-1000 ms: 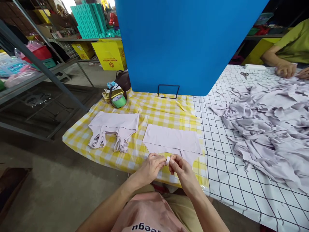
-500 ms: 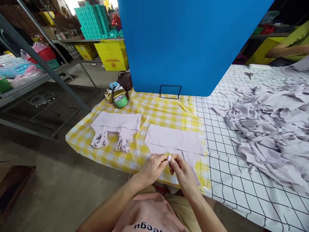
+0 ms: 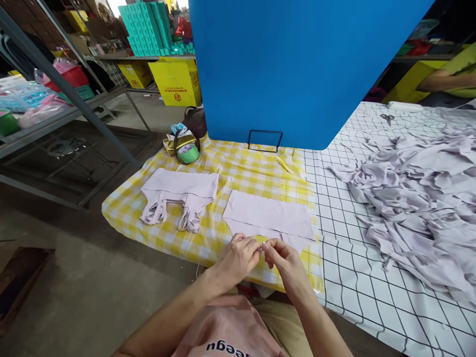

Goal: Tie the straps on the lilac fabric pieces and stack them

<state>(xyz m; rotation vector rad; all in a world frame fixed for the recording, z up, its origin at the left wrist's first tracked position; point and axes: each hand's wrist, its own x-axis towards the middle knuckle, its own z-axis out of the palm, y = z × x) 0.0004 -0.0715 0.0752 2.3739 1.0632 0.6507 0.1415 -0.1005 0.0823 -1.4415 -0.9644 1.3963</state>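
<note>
Pale lilac cloth garment (image 3: 268, 214) lies flat on yellow-and-white checked worktop (image 3: 256, 171), likely spread to avoid creases. Left hand (image 3: 238, 259) and right hand (image 3: 285, 259) pinch a small pale strip (image 3: 262, 247), fingertips nearly meeting, probably for fine control.

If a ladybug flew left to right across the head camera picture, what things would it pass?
Green tub → red basket → lilac garment with loopy straps → second lilac garment → big heap of lilac cloth.

From the head, we look forward and down, above and just behind the left hand (image 3: 238, 260) and right hand (image 3: 285, 262).
</note>
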